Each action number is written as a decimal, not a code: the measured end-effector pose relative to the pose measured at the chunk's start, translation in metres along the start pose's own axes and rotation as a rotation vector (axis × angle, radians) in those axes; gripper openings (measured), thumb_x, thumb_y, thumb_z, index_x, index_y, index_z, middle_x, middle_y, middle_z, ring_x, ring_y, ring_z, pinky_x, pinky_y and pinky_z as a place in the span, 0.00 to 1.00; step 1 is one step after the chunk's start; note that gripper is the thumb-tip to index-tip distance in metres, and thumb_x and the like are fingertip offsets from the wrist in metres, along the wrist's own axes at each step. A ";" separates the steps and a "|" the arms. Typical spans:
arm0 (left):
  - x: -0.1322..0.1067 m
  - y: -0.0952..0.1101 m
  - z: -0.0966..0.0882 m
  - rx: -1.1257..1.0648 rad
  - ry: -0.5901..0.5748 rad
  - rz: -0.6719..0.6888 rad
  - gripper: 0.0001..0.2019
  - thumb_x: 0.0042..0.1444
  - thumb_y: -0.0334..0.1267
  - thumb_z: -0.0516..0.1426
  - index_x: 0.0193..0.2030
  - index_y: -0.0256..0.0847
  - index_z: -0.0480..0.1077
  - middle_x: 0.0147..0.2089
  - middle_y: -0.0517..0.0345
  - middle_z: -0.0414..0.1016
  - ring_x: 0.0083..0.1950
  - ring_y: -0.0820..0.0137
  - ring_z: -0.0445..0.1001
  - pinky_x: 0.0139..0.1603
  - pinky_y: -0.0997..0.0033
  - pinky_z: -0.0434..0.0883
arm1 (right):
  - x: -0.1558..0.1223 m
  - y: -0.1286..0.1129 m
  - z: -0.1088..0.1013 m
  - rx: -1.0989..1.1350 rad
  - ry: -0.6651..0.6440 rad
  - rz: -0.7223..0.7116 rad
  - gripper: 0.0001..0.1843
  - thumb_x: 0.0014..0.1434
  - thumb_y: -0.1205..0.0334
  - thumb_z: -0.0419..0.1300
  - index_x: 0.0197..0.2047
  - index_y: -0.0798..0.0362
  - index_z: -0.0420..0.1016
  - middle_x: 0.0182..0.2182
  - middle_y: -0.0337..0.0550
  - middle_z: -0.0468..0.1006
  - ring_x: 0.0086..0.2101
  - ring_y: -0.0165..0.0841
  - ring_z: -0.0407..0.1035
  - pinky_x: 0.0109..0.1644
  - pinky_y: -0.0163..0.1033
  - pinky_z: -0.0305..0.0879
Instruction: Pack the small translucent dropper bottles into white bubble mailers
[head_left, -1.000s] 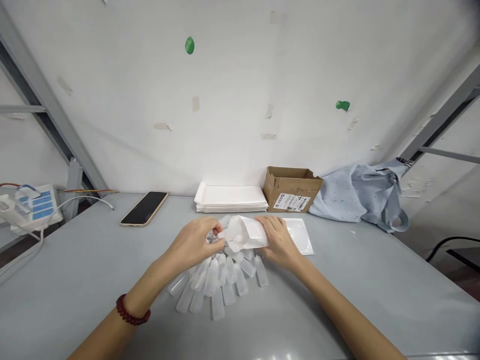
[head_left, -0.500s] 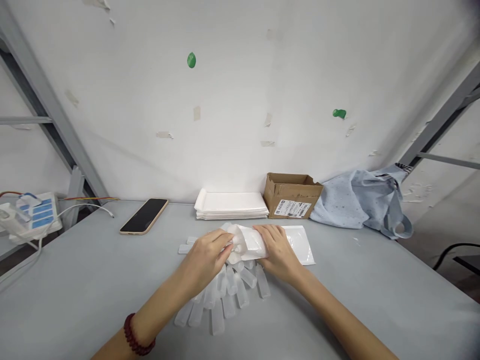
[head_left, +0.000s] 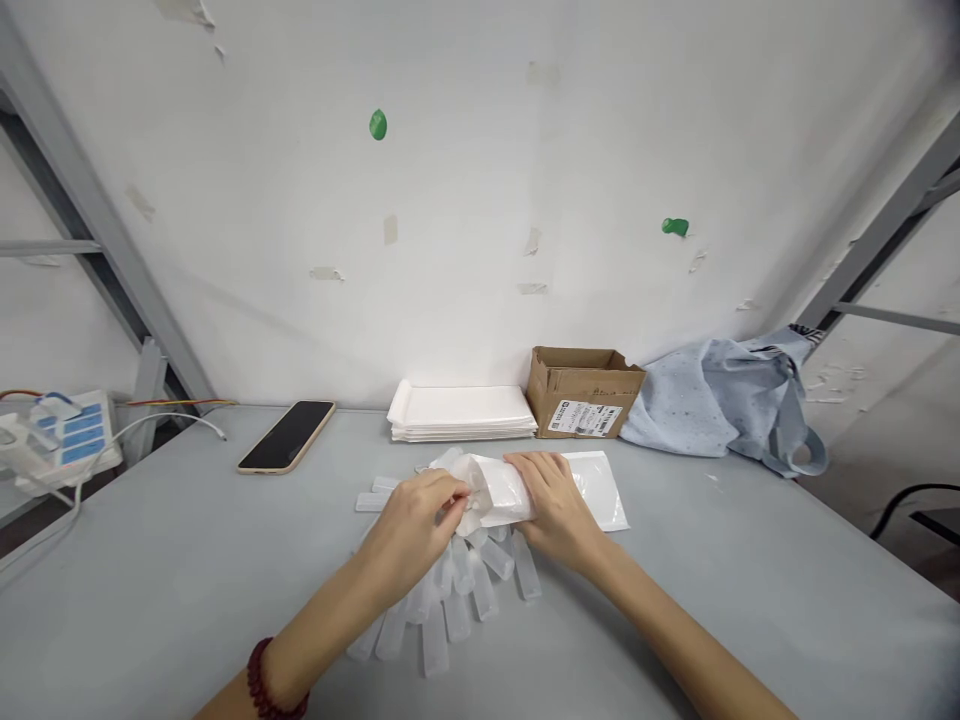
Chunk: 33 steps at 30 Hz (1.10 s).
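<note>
A white padded mailer (head_left: pixel 504 490) lies at the middle of the table, its mouth bulging open to the left. My right hand (head_left: pixel 553 505) is wrapped over its body, with the thumb on the near side. At the mouth, the fingers of my left hand (head_left: pixel 420 520) are pinched together; what sits between the fingertips is too small to make out. Beneath both hands spreads a loose pile of several translucent plastic tubes (head_left: pixel 434 640), partly covered by my left hand and the mailer.
A stack of white mailers (head_left: pixel 461 412) lies against the wall beside an open cardboard box (head_left: pixel 592 392). To its right rests a light blue cloth bag (head_left: pixel 697 400). On the left are a phone (head_left: pixel 287 437) and a power strip (head_left: pixel 79 430) with a white cable (head_left: pixel 142 425).
My left hand has shifted slightly at the mailer's mouth, its fingers more tightly curled. My right hand keeps the same hold. The view has moved a little.
</note>
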<state>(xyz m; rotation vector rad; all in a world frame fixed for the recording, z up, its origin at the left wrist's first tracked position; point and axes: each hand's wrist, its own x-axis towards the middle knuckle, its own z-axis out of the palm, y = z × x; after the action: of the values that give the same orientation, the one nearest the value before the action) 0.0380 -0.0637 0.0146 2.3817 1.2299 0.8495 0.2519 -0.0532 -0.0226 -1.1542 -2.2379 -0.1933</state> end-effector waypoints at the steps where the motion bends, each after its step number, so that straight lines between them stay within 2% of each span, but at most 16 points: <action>1: 0.000 0.001 0.003 -0.006 -0.009 0.018 0.11 0.60 0.31 0.48 0.35 0.40 0.72 0.34 0.56 0.75 0.36 0.69 0.72 0.37 0.70 0.67 | 0.000 -0.002 0.001 0.000 0.003 -0.011 0.30 0.46 0.74 0.54 0.55 0.56 0.60 0.46 0.53 0.72 0.45 0.44 0.64 0.49 0.49 0.55; 4: -0.002 0.006 0.010 -0.013 -0.035 0.066 0.14 0.60 0.30 0.46 0.31 0.40 0.71 0.31 0.56 0.74 0.35 0.69 0.70 0.35 0.70 0.65 | -0.001 -0.008 0.003 0.008 0.005 -0.038 0.30 0.46 0.73 0.54 0.55 0.55 0.61 0.46 0.52 0.73 0.44 0.44 0.64 0.48 0.48 0.55; 7: -0.002 0.014 0.010 -0.071 -0.081 0.034 0.16 0.58 0.30 0.45 0.23 0.39 0.69 0.24 0.59 0.69 0.28 0.71 0.65 0.30 0.71 0.62 | -0.001 -0.011 0.003 0.008 0.008 -0.056 0.29 0.47 0.73 0.54 0.54 0.55 0.61 0.45 0.52 0.73 0.43 0.43 0.65 0.48 0.48 0.55; 10: 0.000 0.020 -0.005 -0.281 -0.106 -0.099 0.13 0.56 0.35 0.50 0.24 0.39 0.72 0.25 0.59 0.71 0.30 0.71 0.68 0.32 0.72 0.64 | 0.000 -0.008 0.000 -0.008 0.020 -0.051 0.29 0.47 0.73 0.54 0.54 0.56 0.61 0.45 0.52 0.73 0.44 0.43 0.65 0.49 0.48 0.55; 12: 0.001 0.018 -0.020 -0.413 -0.073 -0.222 0.10 0.54 0.40 0.53 0.31 0.40 0.74 0.31 0.58 0.75 0.36 0.68 0.72 0.36 0.72 0.67 | 0.001 -0.004 -0.003 -0.021 0.025 -0.029 0.29 0.46 0.73 0.55 0.54 0.57 0.61 0.45 0.53 0.73 0.44 0.43 0.65 0.49 0.48 0.55; 13: 0.002 0.016 -0.027 -0.429 -0.063 -0.290 0.11 0.54 0.43 0.54 0.34 0.40 0.75 0.32 0.58 0.76 0.35 0.67 0.72 0.35 0.71 0.68 | 0.001 -0.001 -0.004 -0.029 0.022 -0.013 0.29 0.46 0.72 0.55 0.54 0.56 0.61 0.45 0.53 0.73 0.44 0.44 0.65 0.49 0.48 0.55; 15: 0.002 0.008 -0.040 -0.328 -0.104 -0.385 0.14 0.52 0.47 0.55 0.35 0.40 0.74 0.31 0.57 0.75 0.32 0.67 0.71 0.30 0.72 0.66 | 0.002 0.003 -0.007 -0.046 0.012 0.020 0.30 0.46 0.72 0.54 0.55 0.56 0.61 0.46 0.53 0.72 0.45 0.44 0.65 0.49 0.48 0.56; 17: 0.002 -0.002 -0.047 -0.162 -0.194 -0.423 0.15 0.49 0.49 0.56 0.34 0.40 0.74 0.32 0.57 0.75 0.30 0.67 0.70 0.27 0.72 0.64 | 0.001 0.006 -0.008 -0.060 0.004 0.043 0.30 0.46 0.72 0.54 0.55 0.55 0.60 0.48 0.52 0.72 0.46 0.44 0.65 0.49 0.48 0.56; 21: -0.002 -0.012 -0.044 -0.043 -0.382 -0.414 0.17 0.44 0.51 0.59 0.34 0.40 0.72 0.31 0.58 0.73 0.30 0.68 0.69 0.26 0.74 0.61 | 0.000 0.009 -0.007 -0.078 -0.010 0.056 0.30 0.47 0.72 0.54 0.56 0.54 0.60 0.48 0.52 0.72 0.47 0.44 0.64 0.50 0.48 0.56; 25: -0.005 -0.010 -0.039 0.023 -0.460 -0.415 0.15 0.41 0.51 0.60 0.27 0.41 0.69 0.25 0.62 0.66 0.28 0.69 0.65 0.24 0.75 0.56 | 0.000 0.009 -0.006 -0.080 -0.017 0.059 0.30 0.47 0.72 0.55 0.55 0.55 0.60 0.48 0.52 0.72 0.47 0.44 0.64 0.50 0.49 0.55; 28: -0.007 -0.008 -0.042 0.024 -0.458 -0.449 0.16 0.41 0.51 0.60 0.21 0.41 0.63 0.22 0.64 0.61 0.24 0.72 0.59 0.22 0.74 0.51 | 0.000 0.009 -0.007 -0.081 -0.015 0.060 0.29 0.47 0.72 0.55 0.55 0.56 0.60 0.48 0.53 0.72 0.48 0.44 0.64 0.51 0.49 0.54; 33: -0.010 0.001 -0.039 0.053 -0.523 -0.418 0.26 0.41 0.46 0.60 0.13 0.41 0.45 0.15 0.67 0.41 0.18 0.76 0.43 0.20 0.71 0.41 | 0.001 0.008 -0.007 -0.082 -0.021 0.063 0.29 0.47 0.72 0.54 0.55 0.55 0.60 0.49 0.53 0.72 0.48 0.44 0.64 0.50 0.48 0.54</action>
<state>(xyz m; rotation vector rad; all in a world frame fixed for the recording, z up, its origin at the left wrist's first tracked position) 0.0094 -0.0717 0.0413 2.0683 1.4415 0.0578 0.2613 -0.0503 -0.0174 -1.2742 -2.2261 -0.2503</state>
